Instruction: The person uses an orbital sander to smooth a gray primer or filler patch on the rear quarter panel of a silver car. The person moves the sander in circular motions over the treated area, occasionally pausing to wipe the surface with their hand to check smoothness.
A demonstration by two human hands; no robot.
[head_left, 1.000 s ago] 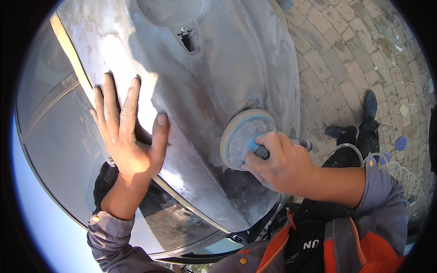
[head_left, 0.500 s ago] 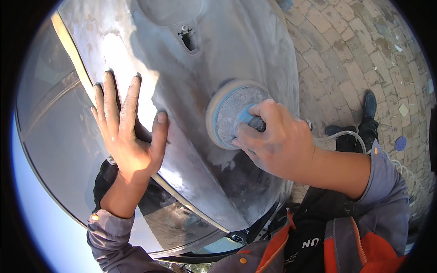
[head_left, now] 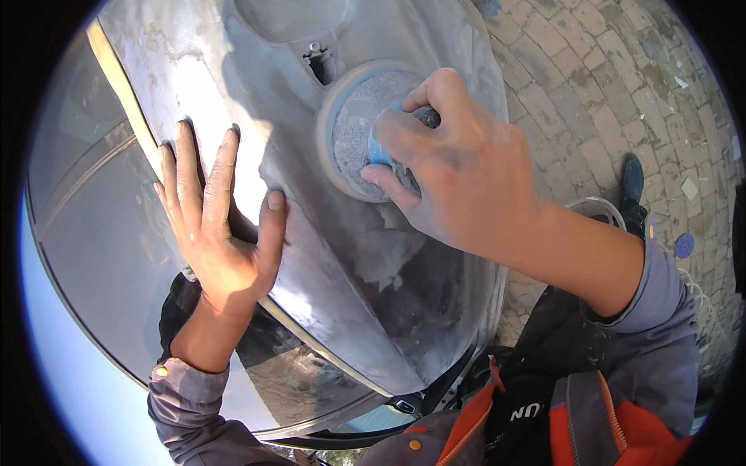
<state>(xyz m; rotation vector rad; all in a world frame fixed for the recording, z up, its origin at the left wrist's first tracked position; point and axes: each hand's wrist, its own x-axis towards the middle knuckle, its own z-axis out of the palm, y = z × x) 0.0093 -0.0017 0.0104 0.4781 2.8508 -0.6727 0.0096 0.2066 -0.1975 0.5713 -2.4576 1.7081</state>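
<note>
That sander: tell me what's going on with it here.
The person's right hand grips a round disc sander, set against a grey, patchy car body panel just beside a small recess. The left hand lies with its fingers spread on the same panel, near the yellowish strip along its edge.

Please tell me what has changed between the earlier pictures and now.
The right hand has moved the disc sander up and left in the picture across the grey car panel, close to the recessed slot. Its grip stayed; nothing was let go. The left hand stays spread on the panel.
</note>
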